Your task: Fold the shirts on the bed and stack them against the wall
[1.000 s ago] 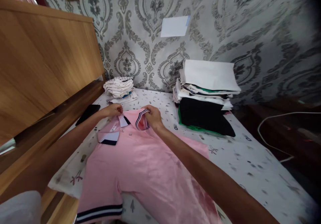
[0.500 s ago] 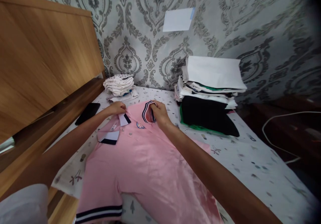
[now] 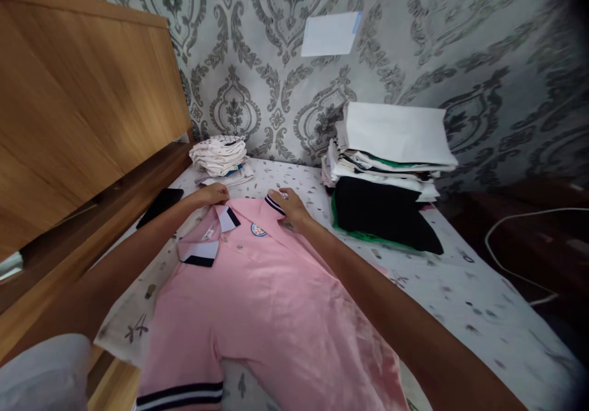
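Pinching pink shirt [image 3: 257,288] at far edge w/ L grip [image 3: 214,194]; R grip [image 3: 292,206] at cuff [image 3: 275,205], closure unclr.

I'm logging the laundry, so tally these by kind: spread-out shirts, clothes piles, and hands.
Pink shirt: 1
Clothes piles: 2, counting the black cloth with the larger one
Hands: 2
Total: 5

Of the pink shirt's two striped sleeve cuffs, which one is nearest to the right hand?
The far cuff, beside the right hand, above the small patch. The other cuff lies at the picture's bottom edge, far from that hand.
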`<state>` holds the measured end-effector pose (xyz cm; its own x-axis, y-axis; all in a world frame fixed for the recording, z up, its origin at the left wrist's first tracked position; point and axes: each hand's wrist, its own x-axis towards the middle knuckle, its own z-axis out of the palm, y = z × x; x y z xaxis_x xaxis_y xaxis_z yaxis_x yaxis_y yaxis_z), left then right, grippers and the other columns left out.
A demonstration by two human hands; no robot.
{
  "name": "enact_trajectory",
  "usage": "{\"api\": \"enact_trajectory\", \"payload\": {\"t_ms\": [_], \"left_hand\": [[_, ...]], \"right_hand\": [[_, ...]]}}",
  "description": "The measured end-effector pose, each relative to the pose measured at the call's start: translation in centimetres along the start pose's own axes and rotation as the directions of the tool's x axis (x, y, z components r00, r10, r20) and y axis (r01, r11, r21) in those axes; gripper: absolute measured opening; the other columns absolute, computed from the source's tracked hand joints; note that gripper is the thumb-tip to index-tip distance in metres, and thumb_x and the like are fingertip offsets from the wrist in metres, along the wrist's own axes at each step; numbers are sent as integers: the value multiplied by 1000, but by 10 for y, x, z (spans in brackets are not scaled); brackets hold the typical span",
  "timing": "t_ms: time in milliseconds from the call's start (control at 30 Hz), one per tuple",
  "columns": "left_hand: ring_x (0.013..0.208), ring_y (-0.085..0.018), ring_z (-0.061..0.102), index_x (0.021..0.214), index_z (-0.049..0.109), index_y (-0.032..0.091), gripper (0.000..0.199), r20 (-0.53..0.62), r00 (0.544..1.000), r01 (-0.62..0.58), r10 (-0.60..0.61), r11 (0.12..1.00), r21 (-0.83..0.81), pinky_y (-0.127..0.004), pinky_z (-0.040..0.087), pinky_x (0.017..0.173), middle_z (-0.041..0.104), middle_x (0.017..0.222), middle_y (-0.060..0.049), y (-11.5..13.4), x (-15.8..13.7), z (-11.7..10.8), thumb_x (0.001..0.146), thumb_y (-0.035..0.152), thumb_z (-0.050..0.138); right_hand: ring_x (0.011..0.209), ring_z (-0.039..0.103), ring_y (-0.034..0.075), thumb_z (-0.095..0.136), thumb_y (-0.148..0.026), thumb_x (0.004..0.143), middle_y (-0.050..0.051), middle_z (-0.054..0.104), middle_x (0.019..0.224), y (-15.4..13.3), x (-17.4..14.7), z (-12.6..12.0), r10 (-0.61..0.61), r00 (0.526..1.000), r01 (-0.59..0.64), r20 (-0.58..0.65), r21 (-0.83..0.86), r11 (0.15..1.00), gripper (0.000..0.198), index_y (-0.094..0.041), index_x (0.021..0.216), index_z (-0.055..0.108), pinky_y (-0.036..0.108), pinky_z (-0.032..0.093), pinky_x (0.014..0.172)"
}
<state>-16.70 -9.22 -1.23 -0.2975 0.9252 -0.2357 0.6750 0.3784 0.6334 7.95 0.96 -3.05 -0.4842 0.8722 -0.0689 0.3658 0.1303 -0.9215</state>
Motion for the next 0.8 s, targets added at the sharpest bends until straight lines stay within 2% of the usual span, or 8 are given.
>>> {"api": "enact_trajectory", "payload": {"t_ms": [100, 167, 233, 333, 433, 533, 667, 800], "left_hand": [[53, -12, 47, 75, 58, 19, 19, 0, 1000, 13, -13, 1000, 17, -22, 31, 48, 56, 62, 2, -3, -8, -3, 68, 35, 65], [53, -12, 45, 78, 58, 19, 22, -11, 998, -58, 58, 997, 41, -22, 31, 49, 53, 61, 3, -5, -16, -7, 69, 37, 65], [57, -12, 45, 79, 60, 18, 22, 26, 983, -181, 180, 982, 48, -22, 32, 52, 51, 62, 3, -6, -25, -12, 71, 38, 63], [62, -12, 45, 74, 59, 17, 23, 157, 946, -292, 285, 956, 22, -23, 33, 57, 52, 64, 3, -5, -37, -22, 73, 40, 62], [61, -12, 42, 66, 56, 17, 28, 226, 939, -274, 258, 961, 41, -24, 31, 57, 48, 61, 3, 1, -39, -27, 75, 44, 59], [60, -12, 40, 61, 51, 19, 34, 174, 969, -194, 173, 975, 110, -25, 29, 55, 43, 59, 3, 7, -32, -20, 76, 49, 56], [67, -14, 48, 70, 54, 19, 28, 55, 997, -67, 52, 945, 321, -25, 32, 57, 55, 69, 0, 12, -15, -2, 69, 46, 62], [65, -14, 49, 69, 56, 19, 14, 88, 996, -43, 7, 907, 419, -25, 30, 56, 57, 67, 1, 9, -6, 3, 61, 30, 60]], "right_hand": [[106, 62, 29, 77, -40, 71, 14, 66, 121, -5, 0, 3, -56, 998, 66, 37, -398, 915, 72, -20, 134, 50, 38, 51, 83], [107, 62, 32, 74, -29, 72, 15, 68, 118, -7, 3, 5, -68, 996, 90, 59, -574, 814, 60, -18, 128, 56, 38, 49, 85], [102, 64, 30, 66, -21, 76, 13, 70, 110, -6, 8, 8, -69, 996, 85, 50, -619, 781, 34, -18, 110, 65, 35, 48, 81], [93, 64, 26, 56, -18, 81, 10, 71, 97, 0, 19, 7, -88, 996, 74, 5, -582, 810, 14, -20, 89, 67, 31, 45, 74], [80, 59, 23, 49, -20, 84, 7, 68, 83, 9, 29, 4, -125, 990, 79, -58, -512, 855, 14, -20, 83, 63, 30, 41, 66], [71, 53, 20, 46, -21, 83, 2, 59, 71, 17, 36, 2, -188, 977, 127, -105, -423, 897, 13, -22, 75, 56, 29, 38, 62], [65, 45, 17, 45, -22, 81, -2, 48, 63, 25, 42, 3, -277, 950, 226, -144, -293, 929, 15, -24, 67, 44, 28, 34, 60], [62, 39, 16, 43, -23, 82, -4, 41, 62, 25, 50, -1, -337, 922, 303, -192, -184, 935, 17, -25, 66, 37, 28, 29, 58]]}}
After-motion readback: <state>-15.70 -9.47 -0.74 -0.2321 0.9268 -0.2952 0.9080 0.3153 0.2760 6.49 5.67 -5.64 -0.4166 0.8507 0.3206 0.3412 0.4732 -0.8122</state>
